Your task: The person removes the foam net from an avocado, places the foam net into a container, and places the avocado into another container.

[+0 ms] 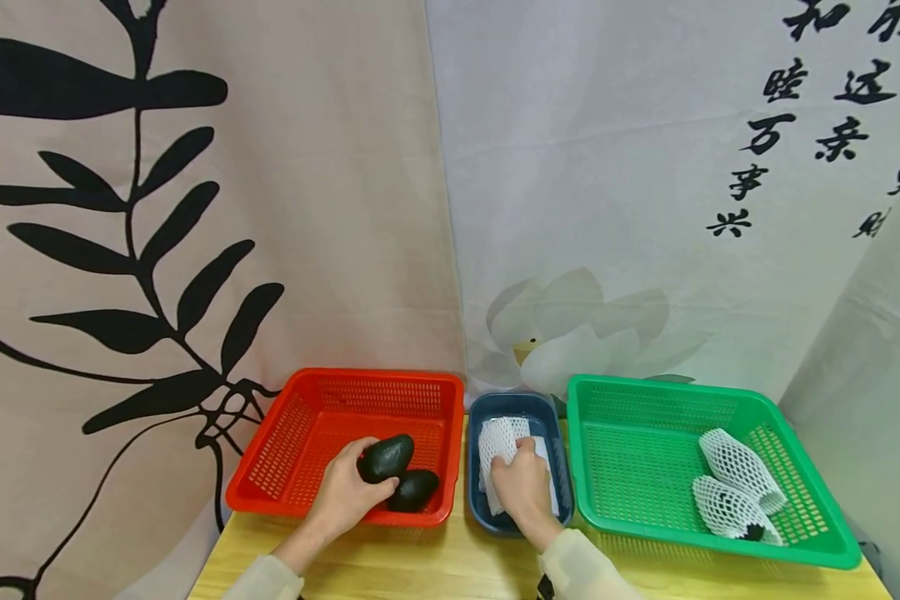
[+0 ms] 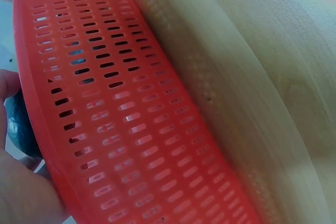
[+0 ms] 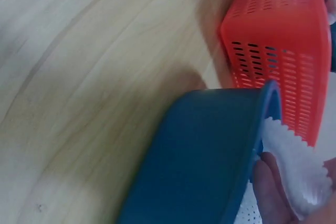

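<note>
My left hand (image 1: pixel 347 492) grips a dark green avocado (image 1: pixel 387 458) between thumb and fingers, over the red basket (image 1: pixel 270 492). A second avocado (image 1: pixel 413 491) lies in the basket just below it. In the left wrist view, the basket wall hides most of the held avocado (image 2: pixel 21 127). My right hand (image 1: pixel 523 486) reaches into the small blue basket (image 1: pixel 477 492) and pinches a white foam net sleeve (image 3: pixel 294 166). More white foam netting (image 1: pixel 495 450) lies under and beside those fingers.
A green basket (image 1: pixel 630 467) stands on the right, holding two net-sleeved items (image 1: pixel 742 468) at its right end; something dark shows at the nearer one's opening. All three baskets sit on a wooden table (image 1: pixel 390 558). A printed curtain (image 1: pixel 345 208) hangs close behind them.
</note>
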Tool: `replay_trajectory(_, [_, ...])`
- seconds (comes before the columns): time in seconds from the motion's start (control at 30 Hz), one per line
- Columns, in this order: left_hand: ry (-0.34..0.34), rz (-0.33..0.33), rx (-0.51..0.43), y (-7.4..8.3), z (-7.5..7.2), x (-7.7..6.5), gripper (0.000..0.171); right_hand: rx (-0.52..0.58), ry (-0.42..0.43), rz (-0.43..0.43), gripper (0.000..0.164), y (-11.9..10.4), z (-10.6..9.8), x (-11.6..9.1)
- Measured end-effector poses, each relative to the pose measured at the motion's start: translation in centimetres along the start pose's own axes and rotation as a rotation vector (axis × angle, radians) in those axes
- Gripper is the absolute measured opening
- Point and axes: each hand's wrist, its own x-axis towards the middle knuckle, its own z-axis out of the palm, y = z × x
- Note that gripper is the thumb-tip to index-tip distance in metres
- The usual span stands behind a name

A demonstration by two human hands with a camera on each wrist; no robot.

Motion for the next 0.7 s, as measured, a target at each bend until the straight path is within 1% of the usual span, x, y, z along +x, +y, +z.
replay_trajectory(0.13, [-0.016, -0.018, -0.001, -0.2, -0.1, -0.1, 0.061, -0.022, -0.004, 0.006, 0.044, -0.1, 0.4, -0.1])
replay_trajectory(0.37, [-0.016, -0.011, 0.005, -0.1, -0.1, 0.0, 0.06, -0.051, -0.017, 0.006, 0.046, -0.2, 1.1, -0.2])
replay_trajectory(0.6, [-0.025, -0.022, 0.014, -0.1, -0.1, 0.1, 0.059, -0.115, -0.012, -0.037, 0.048, -0.2, 1.8, -0.5])
replay_trajectory(0.7, [-0.034, -0.022, 0.023, -0.3, 0.0, 0.2, 0.059, -0.147, -0.031, -0.055, 0.053, -0.1, 1.8, -0.7])
